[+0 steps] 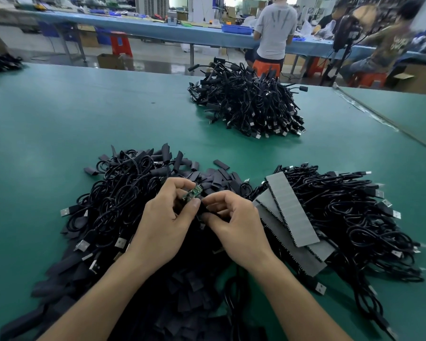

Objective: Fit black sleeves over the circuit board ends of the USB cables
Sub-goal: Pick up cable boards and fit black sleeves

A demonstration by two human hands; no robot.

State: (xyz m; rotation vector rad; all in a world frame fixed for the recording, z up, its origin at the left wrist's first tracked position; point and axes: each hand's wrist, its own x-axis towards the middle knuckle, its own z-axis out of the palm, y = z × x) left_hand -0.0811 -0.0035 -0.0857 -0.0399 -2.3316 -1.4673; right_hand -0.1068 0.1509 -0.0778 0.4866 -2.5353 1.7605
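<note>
**A:** Where's the circuit board (191, 192)?

**B:** Up in the left hand (165, 217). That grip pinches its lower end between thumb and fingers, above the heap of loose sleeves (214, 179) on the desk (47, 131).

**A:** And the right hand (234, 225)?

**B:** Its grip is pressed together on something dark just below the board. I'd say it's a black sleeve (202, 209), though it blurs into the pile.

**A:** What could spoil it?

**B:** If the sleeve's mouth is squashed flat, it may catch on a board corner and buckle. A crooked push could strain the solder joints. The tangle of cables (113, 193) might also snag and tug the board loose.
</note>
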